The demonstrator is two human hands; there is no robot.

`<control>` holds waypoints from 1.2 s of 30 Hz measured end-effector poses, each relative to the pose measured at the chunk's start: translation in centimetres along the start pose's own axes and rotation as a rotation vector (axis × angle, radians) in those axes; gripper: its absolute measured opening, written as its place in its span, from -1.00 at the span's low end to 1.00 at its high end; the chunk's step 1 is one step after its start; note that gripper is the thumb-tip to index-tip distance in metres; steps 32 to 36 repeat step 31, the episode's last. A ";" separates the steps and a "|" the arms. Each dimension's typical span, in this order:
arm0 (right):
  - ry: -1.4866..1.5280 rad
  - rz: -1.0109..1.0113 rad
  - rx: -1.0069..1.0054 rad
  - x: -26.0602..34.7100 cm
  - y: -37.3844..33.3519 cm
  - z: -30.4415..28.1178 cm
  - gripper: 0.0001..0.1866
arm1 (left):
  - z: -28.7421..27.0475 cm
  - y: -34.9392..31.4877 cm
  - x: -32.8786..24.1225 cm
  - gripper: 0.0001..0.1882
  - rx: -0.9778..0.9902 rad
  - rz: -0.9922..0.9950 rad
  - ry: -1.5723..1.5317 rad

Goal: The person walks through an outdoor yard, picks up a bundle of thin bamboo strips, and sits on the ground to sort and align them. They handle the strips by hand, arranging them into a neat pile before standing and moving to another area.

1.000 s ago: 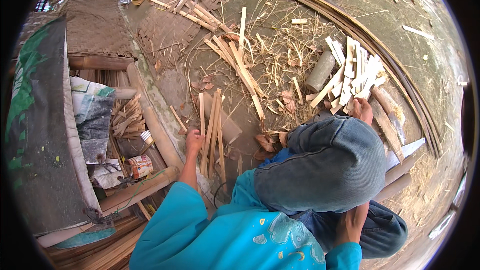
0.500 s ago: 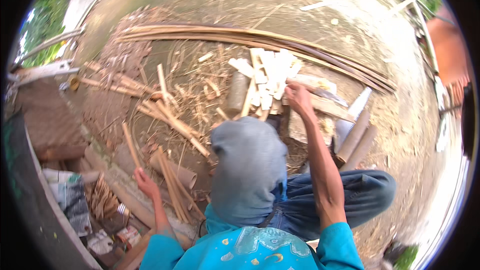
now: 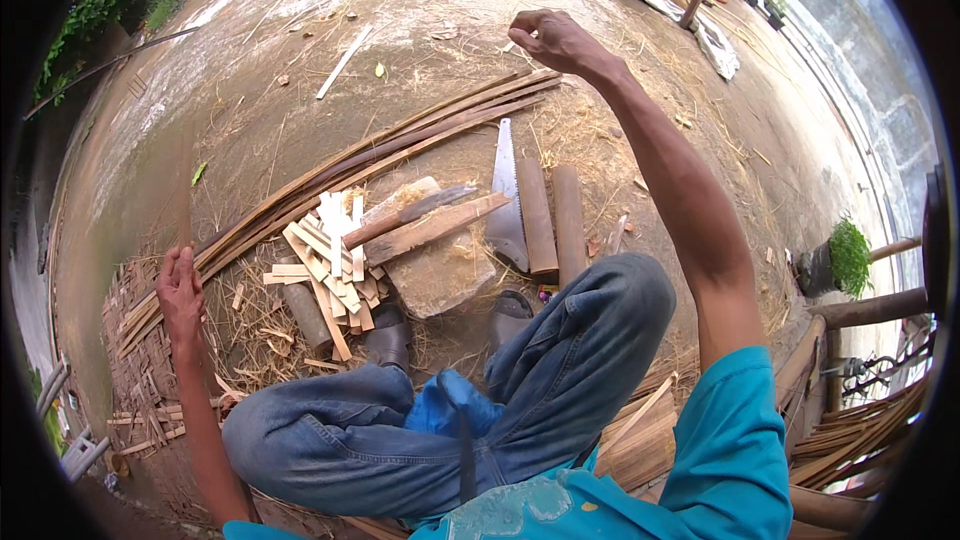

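My left hand (image 3: 180, 292), out at the far left, is closed around the lower end of a thin wooden strip (image 3: 186, 185). The strip points upward and is smeared by motion. My right hand (image 3: 555, 38) is raised forward, its fingers curled in and nothing visible in them. Between my feet and the long strips lies a heap of short pale wood pieces (image 3: 342, 245). Beside it, a knife (image 3: 412, 216) with a dark blade and wooden handle rests on a stone block (image 3: 445, 280), next to a split wood piece (image 3: 440, 228).
A handsaw (image 3: 506, 195) lies right of the block, beside two brown bamboo lengths (image 3: 537, 215). Long dark strips (image 3: 350, 170) stretch diagonally beyond the heap. A short log (image 3: 306, 315) sits at the heap's left. A potted plant (image 3: 835, 260) stands at the right.
My view has swung to the right. My right hand has left the heap and risen forward, away from it. My left hand still grips a strip, now held farther out and upright.
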State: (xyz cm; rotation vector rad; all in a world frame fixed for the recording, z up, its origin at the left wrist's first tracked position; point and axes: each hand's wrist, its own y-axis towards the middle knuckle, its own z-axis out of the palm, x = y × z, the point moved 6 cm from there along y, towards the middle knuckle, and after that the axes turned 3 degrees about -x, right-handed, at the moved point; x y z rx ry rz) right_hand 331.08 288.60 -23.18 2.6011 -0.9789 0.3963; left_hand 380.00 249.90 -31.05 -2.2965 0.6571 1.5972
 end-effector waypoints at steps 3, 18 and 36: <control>-0.025 0.212 0.066 -9.6 -8.0 0.0 -0.60 | 6.0 2.0 -3.4 -0.69 0.261 0.054 0.047; 0.164 1.148 -0.210 -26.2 -61.3 22.2 -0.74 | 16.0 -5.7 6.0 -0.77 0.854 -0.251 0.493; -0.161 1.381 -0.370 -10.3 -64.2 17.7 -0.56 | 16.6 -4.5 4.0 -0.66 0.844 -0.111 0.413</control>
